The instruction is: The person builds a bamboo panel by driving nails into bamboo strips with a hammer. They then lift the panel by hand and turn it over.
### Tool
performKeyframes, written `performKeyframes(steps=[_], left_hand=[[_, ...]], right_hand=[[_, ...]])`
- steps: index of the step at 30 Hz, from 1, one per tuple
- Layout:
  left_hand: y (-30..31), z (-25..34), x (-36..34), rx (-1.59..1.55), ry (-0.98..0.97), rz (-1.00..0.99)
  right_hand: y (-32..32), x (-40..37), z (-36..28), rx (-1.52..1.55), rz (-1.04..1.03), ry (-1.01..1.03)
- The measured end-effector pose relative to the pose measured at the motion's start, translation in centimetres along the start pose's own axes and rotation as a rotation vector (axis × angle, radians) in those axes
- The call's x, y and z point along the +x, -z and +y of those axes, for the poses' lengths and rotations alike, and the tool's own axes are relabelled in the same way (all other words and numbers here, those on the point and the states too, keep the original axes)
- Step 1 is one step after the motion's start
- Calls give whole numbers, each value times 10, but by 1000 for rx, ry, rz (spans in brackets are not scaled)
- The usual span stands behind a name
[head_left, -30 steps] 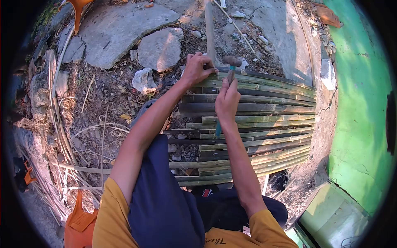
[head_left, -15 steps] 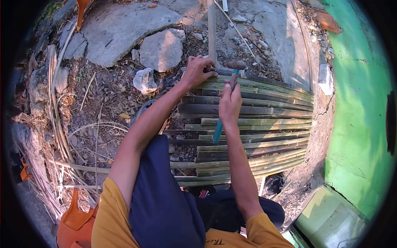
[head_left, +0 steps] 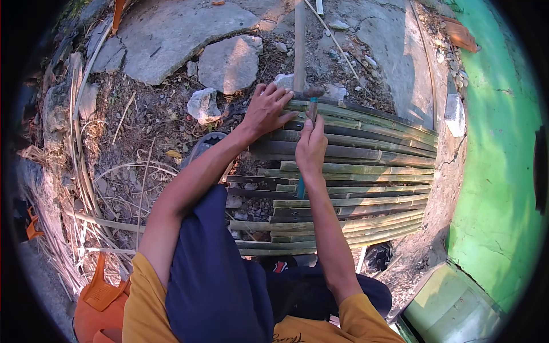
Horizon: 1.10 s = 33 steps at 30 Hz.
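My right hand (head_left: 311, 147) is wrapped round a hammer (head_left: 312, 108) with a teal handle. The hammer's head is over the far edge of a panel of split bamboo slats (head_left: 349, 170), and the handle's lower end sticks out below my fist. Just left of the head, my left hand (head_left: 266, 111) lies on the left ends of the farthest slats, fingers stretched forward and thumb apart. The slats run side by side from left to right, green and dark brown, with uneven left ends. Whatever is under my left fingertips is hidden.
A wooden pole (head_left: 299, 46) reaches away from the panel's far edge. White stone chunks (head_left: 204, 106) and broken concrete slabs (head_left: 230, 64) lie beyond. Bamboo strips (head_left: 86, 171) are heaped at left near an orange chair (head_left: 100, 294). A green wall (head_left: 492, 143) stands at right.
My left hand has spread its fingers, having been more bunched at the slat ends. The hammer has moved left with my right hand, its head now close beside my left fingers.
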<state>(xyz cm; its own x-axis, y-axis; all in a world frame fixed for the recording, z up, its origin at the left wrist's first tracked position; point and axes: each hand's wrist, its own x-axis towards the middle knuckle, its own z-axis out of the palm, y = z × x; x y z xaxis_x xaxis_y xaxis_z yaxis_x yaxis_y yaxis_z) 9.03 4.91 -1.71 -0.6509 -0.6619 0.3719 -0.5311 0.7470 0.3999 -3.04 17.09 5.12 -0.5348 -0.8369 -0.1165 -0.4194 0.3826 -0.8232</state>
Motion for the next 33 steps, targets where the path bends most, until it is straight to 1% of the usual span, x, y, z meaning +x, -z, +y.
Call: performKeyframes(steps=[2, 4, 5, 7, 8, 9, 11, 12, 13, 15, 16, 17, 19, 20, 21, 24, 25, 27, 29, 31, 32, 33], left_hand=[[2, -2, 1, -27, 2, -19], [3, -3, 0, -27, -3, -19], [4, -5, -1, -23, -12, -14], [3, -7, -2, -39, -24, -27], [5, -7, -1, -18, -38, -27], [6, -6, 0, 1, -53, -27], [8, -3, 1, -4, -59, -41], [7, -6, 2, 5, -57, -38], [6, -5, 1, 4, -57, -45], [5, -4, 0, -5, -45, -58], [5, -5, -1, -2, -37, -63], [7, -7, -1, -6, -31, -72], [6, -5, 0, 17, -45, -80], [6, -6, -1, 39, -55, -87], [6, -3, -1, 34, -59, -90], [5, -7, -1, 38, -77, -66], [6, -6, -3, 29, -72, -79], [2, -7, -3, 51, -67, -63], [1, -10, -2, 50, -78, -47], [4, -7, -2, 78, -84, -85], [5, -8, -1, 77, -71, -116], [2, -5, -2, 69, -81, -117]], right_hand=[[-1, 3, -5, 9, -18, -20], [4, -2, -16, 60, 129, 186], [1, -4, -14, 59, 122, 175], [-5, -5, -10, 15, 186, 235], [-12, -3, 0, -82, 132, 179], [-12, 2, 0, -85, 140, 178], [-9, 6, 4, -115, 8, 112], [-3, 7, -5, -119, -15, 30], [2, 5, -16, -123, -17, 20], [10, -1, -34, 37, 153, 130], [11, -3, -36, 50, 209, 178], [5, -3, -31, 48, 203, 169], [-8, -3, -11, -132, 181, 141], [-15, 7, 13, -342, -2, 57], [-12, 8, 9, -344, 1, 50], [-2, 14, -11, -189, 44, 36], [3, 7, -22, -193, 38, 21], [11, -1, -40, 107, 190, 159], [5, -3, -33, 132, 219, 157], [-14, 10, -2, -308, 7, -7], [-23, 15, 13, -324, 13, 20], [-17, 13, 9, -327, 22, 12]])
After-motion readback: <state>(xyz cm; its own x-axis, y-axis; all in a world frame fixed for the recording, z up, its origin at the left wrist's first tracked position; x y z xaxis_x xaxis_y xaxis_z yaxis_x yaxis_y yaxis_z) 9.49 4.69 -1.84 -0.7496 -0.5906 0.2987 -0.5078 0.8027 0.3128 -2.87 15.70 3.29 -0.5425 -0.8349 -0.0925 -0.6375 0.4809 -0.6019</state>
